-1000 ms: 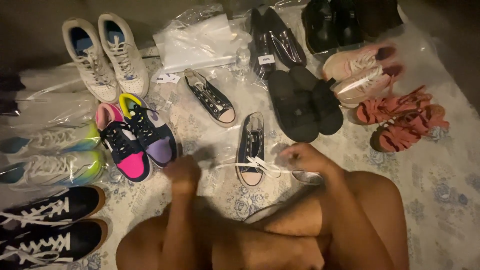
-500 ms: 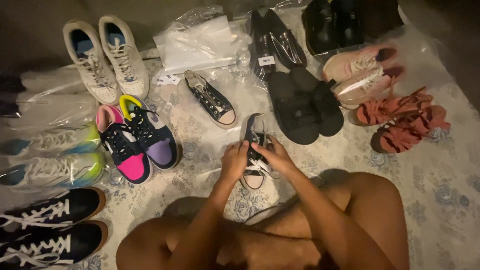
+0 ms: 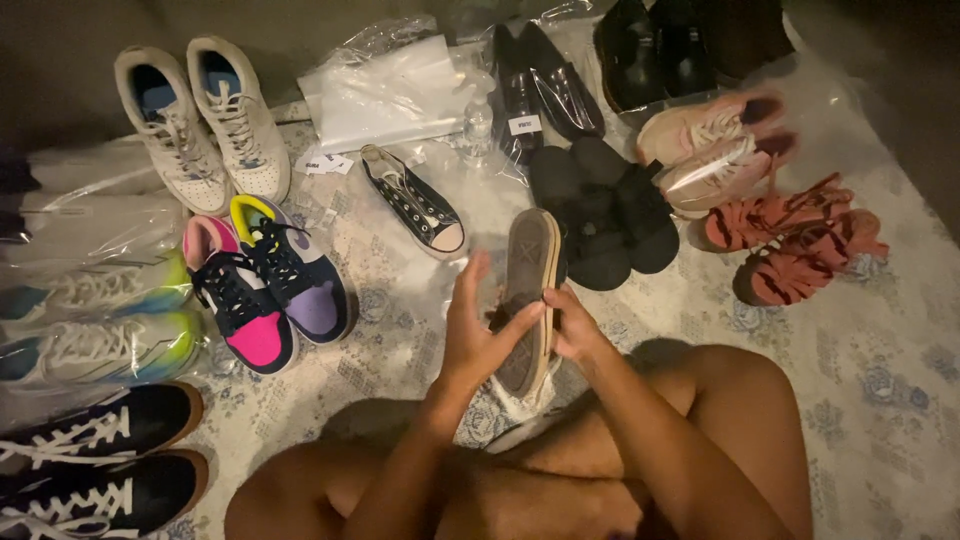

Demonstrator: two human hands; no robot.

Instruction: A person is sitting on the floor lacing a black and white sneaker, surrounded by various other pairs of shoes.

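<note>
On the far left of the patterned rug (image 3: 880,400) lie black sneakers with white laces (image 3: 95,465), neon-green trainers in clear bags (image 3: 95,320), and white high-tops (image 3: 200,120). Next comes a pink, purple and yellow pair (image 3: 265,285), then a single black canvas sneaker (image 3: 412,200) lying on its own. At centre, the left hand (image 3: 475,335) and right hand (image 3: 575,325) both have their grip closed on a matching canvas sneaker (image 3: 527,295), raised above the knees with its tan sole turned up. Further right sit black slides (image 3: 600,210), pink trainers (image 3: 715,145) and red strappy sandals (image 3: 790,240).
</note>
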